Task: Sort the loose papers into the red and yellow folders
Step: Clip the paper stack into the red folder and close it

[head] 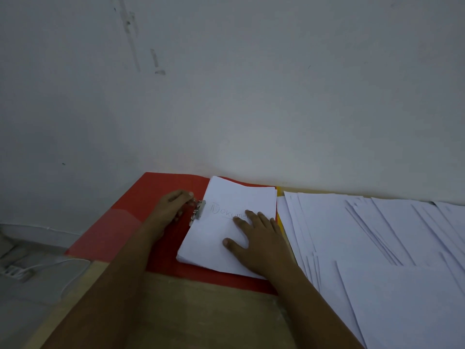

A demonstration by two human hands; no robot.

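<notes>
right hand [254, 238] pressed flat, fingers spread, on stack [226, 227]; left hand [173, 205] pinches clip [197, 212] at 9 o'clock. releasing early risks sheets skewing in red folder [161, 190].

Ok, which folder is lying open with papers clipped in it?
The red folder, under both hands. Of the yellow folder only a thin edge shows, between the red one and the loose papers.

wooden table [201, 321], red folder [161, 195], loose papers [377, 248]
</notes>
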